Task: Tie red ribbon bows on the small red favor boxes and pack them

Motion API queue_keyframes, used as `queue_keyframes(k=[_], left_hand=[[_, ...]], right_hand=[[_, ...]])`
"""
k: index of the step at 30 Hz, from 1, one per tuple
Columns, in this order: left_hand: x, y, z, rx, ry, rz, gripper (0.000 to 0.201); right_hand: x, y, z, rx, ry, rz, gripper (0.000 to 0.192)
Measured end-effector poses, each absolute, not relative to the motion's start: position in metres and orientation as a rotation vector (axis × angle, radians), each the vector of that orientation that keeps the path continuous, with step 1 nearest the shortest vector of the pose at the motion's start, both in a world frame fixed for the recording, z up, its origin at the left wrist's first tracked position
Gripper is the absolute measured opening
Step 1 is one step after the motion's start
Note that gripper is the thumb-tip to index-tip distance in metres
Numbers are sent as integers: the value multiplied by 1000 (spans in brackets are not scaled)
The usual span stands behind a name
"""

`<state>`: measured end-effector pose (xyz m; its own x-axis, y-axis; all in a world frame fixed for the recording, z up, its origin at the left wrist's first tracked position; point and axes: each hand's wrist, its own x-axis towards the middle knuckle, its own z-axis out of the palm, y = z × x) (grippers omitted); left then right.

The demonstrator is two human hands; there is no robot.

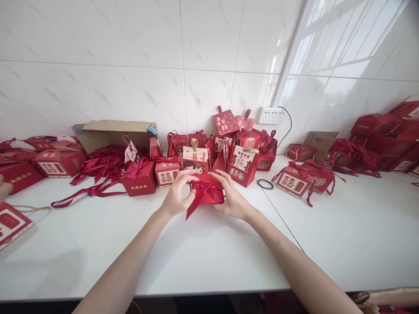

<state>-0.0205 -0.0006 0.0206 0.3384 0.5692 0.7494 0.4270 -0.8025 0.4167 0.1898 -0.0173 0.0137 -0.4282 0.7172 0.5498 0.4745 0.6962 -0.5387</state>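
A small red gift box (212, 198) with a dark red ribbon bow (205, 188) stands on the white table, between my two hands. My left hand (180, 192) curls round its left side, thumb near the bow. Round the right side wraps my right hand (233, 196), its fingers on the top edge. One ribbon tail hangs down the front left of the box. Just behind stand a white-fronted box with a cartoon figure (195, 158) and a tall box with a couple's picture (242, 163).
Red boxes with bows (139, 179) stand left, beside a heap of ribbons (101, 163) and an open cardboard box (114, 127). More boxes (293, 179) lie right, near a black loop (265, 184). A power strip (271, 115) is on the wall. Another person's hand (4, 187) shows at far left.
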Motion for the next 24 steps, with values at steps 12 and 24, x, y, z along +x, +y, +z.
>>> queue_keyframes(k=[12, 24], left_hand=[[-22, -9, 34, 2442, 961, 1445, 15], [-16, 2, 20, 2260, 1069, 1629, 12]], right_hand=[[188, -23, 17, -837, -2167, 391, 83], [189, -22, 16, -826, -2160, 365, 79]])
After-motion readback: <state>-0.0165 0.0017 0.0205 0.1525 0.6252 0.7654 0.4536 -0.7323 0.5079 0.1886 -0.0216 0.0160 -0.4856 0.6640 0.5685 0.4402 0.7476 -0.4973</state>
